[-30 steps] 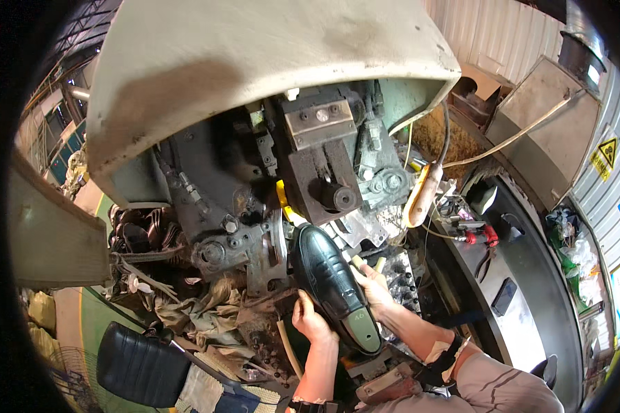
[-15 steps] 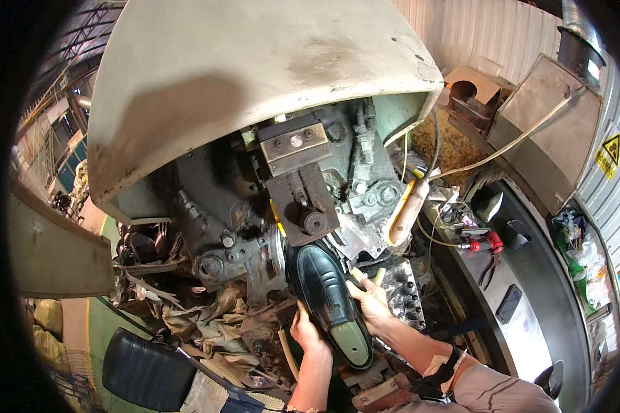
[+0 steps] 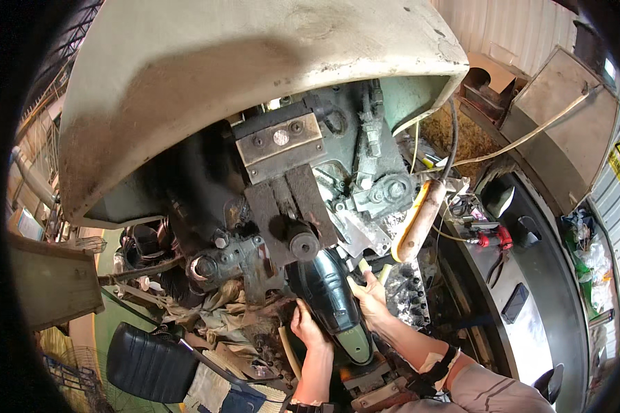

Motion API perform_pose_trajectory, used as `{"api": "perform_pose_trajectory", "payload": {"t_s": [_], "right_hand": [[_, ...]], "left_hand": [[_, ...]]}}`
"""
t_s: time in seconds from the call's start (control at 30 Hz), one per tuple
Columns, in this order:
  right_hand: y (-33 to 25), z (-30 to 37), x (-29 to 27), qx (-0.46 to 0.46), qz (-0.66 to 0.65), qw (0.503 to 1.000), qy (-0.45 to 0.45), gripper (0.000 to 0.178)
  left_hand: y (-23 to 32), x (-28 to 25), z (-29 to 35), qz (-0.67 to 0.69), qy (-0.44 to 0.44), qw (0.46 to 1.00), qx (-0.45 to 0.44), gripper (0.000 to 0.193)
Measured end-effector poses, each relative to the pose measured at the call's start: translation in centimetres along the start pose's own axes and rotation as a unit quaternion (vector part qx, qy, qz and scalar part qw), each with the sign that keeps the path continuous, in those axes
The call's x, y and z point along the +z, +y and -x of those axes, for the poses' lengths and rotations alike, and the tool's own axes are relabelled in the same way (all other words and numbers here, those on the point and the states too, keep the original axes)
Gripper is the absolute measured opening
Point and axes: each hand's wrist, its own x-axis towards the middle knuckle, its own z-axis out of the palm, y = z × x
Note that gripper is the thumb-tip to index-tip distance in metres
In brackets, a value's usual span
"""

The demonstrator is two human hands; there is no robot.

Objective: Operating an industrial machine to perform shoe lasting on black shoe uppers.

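Note:
A glossy black loafer (image 3: pixel 326 288) sits low in the middle, with a green shoe last (image 3: pixel 353 344) showing in its heel opening. Its toe goes under the dark metal block (image 3: pixel 289 217) of a machine and is hidden there. My left hand (image 3: pixel 310 327) is closed against the shoe's left side, fingers partly hidden by the shoe. From the right, my right hand (image 3: pixel 370 301) grips the shoe's other side; pale yellow coverings show on some of its fingers.
A wide cream hood (image 3: pixel 255 62) hangs over the machine. To the right are a wooden-handled tool (image 3: pixel 420 220), a studded metal plate (image 3: pixel 406 296), a phone (image 3: pixel 514 303) and a red air tool (image 3: pixel 494 237) on a bench. A black chair (image 3: pixel 148 361) stands lower left, near crumpled cloths (image 3: pixel 217 316).
The shoe's toe has slid in under the machine block, where before it was visible in front. Both hands stay on the shoe. The whole view has shifted and turned slightly.

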Motion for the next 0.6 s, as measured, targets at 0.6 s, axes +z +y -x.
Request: {"api": "perform_pose_trajectory", "payload": {"t_s": [0.6], "right_hand": [[-1.9,1.5,1.3,0.013,-0.048,0.999,-0.009,0.064]], "left_hand": [[1.8,1.3,0.6,0.091,-0.093,0.984,-0.118,0.043]]}}
